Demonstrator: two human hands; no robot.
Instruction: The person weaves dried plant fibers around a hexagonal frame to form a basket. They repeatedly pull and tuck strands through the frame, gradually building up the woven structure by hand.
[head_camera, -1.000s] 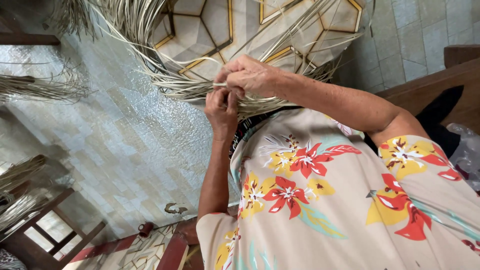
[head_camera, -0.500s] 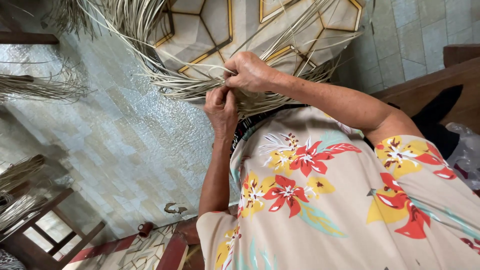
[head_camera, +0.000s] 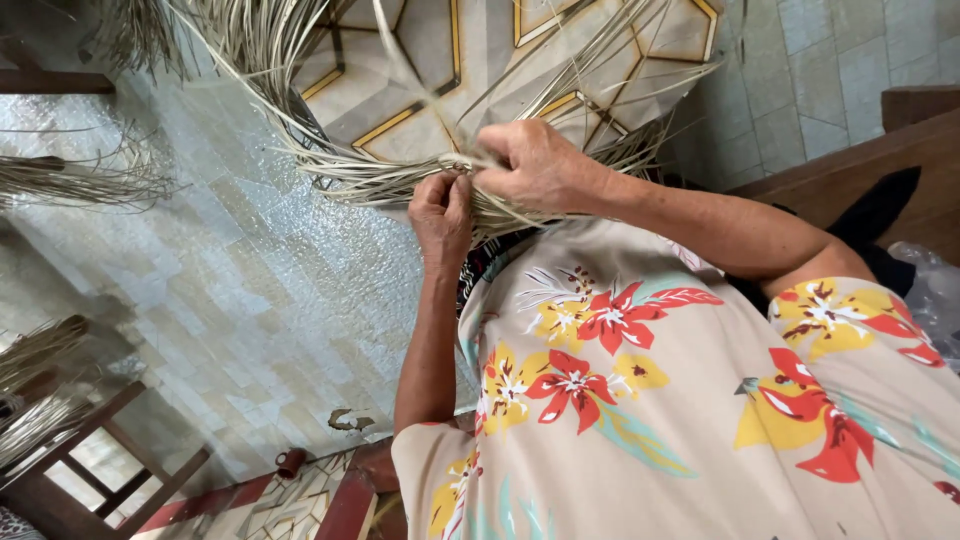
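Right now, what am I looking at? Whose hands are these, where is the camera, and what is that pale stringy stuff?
There is no machine here. One camera sits on a person's head and looks down, so the flowered dress at the bottom is their own, and both arms reach away from it. The left hand and the right hand meet over a bundle of long pale strips, like dried reed or palm. Both hands are closed on the strips where they gather, and the loose ends fan outward. Below is a tiled floor. More bundles lie at the left, a wooden chair stands at the lower left, and a small red cup sits near it.
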